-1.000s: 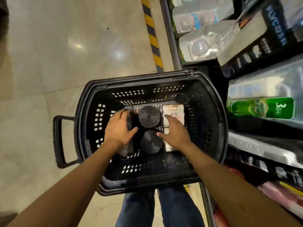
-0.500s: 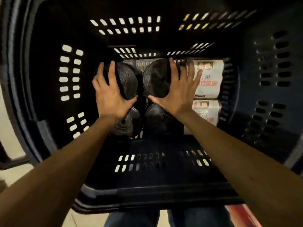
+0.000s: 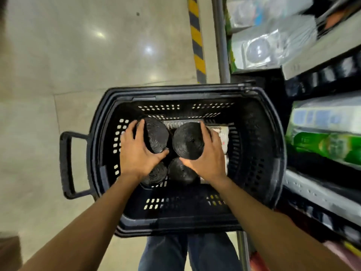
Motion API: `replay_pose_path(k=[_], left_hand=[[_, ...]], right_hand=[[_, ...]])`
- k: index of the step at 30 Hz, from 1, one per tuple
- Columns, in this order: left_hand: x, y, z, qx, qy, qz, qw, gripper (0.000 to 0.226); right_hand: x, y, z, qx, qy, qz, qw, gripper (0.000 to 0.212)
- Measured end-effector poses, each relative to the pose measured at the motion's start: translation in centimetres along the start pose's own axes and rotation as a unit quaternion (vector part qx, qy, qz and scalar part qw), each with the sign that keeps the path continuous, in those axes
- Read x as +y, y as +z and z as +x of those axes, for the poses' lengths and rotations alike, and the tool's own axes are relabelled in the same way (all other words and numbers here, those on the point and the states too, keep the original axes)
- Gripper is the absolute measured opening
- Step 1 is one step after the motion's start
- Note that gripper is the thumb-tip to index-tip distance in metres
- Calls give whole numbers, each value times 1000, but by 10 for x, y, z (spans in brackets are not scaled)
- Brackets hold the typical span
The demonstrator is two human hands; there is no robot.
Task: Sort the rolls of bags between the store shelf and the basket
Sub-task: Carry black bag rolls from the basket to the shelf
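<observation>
Hands [image 3: 136,153] [image 3: 207,159] each grip a black roll [image 3: 156,137] [image 3: 188,141] inside the basket [image 3: 254,153].

A yellow-and-black hazard stripe [image 3: 197,45] marks the glossy tiled floor [image 3: 78,55], left of a green package [image 3: 328,145].

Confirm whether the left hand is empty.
No, the left hand has its fingers and thumb curled round a black cylindrical roll of bags.
</observation>
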State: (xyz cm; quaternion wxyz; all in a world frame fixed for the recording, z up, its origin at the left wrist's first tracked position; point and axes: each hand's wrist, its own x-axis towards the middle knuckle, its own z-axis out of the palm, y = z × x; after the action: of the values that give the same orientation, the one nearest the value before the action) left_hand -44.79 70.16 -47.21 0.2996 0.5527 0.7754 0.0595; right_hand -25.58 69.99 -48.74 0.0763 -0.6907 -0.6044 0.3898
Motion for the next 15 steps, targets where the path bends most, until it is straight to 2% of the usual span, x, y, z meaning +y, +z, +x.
replay_pose_path(k=[7, 13, 15], left_hand=[[77, -144, -66, 3, 42, -16, 999, 106], [130, -267, -119, 12, 166, -16, 986, 104], [143, -298, -133, 16, 214, -13, 977, 104]], right_hand=[[-89, -123, -80, 37, 3, 19, 999, 113], [-165, -221, -154, 67, 8, 63, 996, 115], [-184, -244, -183, 103, -2, 77, 992, 114]])
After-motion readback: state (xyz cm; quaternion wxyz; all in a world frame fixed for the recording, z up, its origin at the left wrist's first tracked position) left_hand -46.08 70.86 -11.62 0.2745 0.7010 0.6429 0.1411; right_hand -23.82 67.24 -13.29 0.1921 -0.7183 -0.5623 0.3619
